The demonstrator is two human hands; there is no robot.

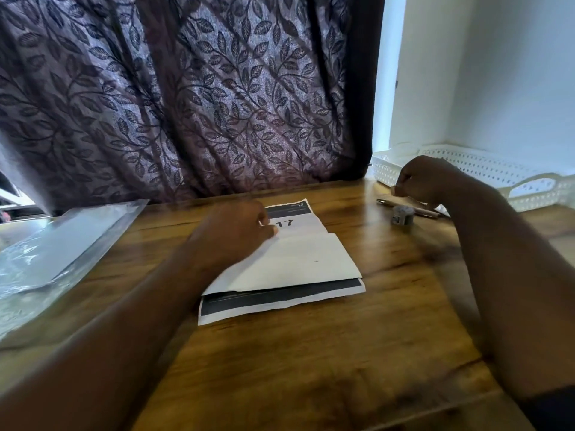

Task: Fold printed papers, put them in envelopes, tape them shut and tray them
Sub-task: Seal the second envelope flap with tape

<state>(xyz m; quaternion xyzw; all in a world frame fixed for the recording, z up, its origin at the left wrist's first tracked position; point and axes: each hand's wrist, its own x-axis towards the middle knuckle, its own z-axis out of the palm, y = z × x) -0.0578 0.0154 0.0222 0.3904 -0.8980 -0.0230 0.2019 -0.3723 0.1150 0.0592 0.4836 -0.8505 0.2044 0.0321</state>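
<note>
A printed paper (295,262) marked "17" lies on the middle of the wooden table (311,362). Its near part is folded up over the page, and a dark printed band shows along the front edge. My left hand (233,234) rests on the paper's left side, with its curled fingers at the top corner of the folded flap. My right hand (426,178) hovers above the table at the right with its fingers curled, and I see nothing in it. Under it lies a small tape roll (402,215). The white perforated tray (497,169) stands at the back right.
A pen (427,212) lies beside the tape roll, in front of the tray. A clear plastic pack holding white envelopes (53,244) lies at the table's left edge. A dark leaf-patterned curtain (186,88) hangs right behind the table, and a white wall stands at the right.
</note>
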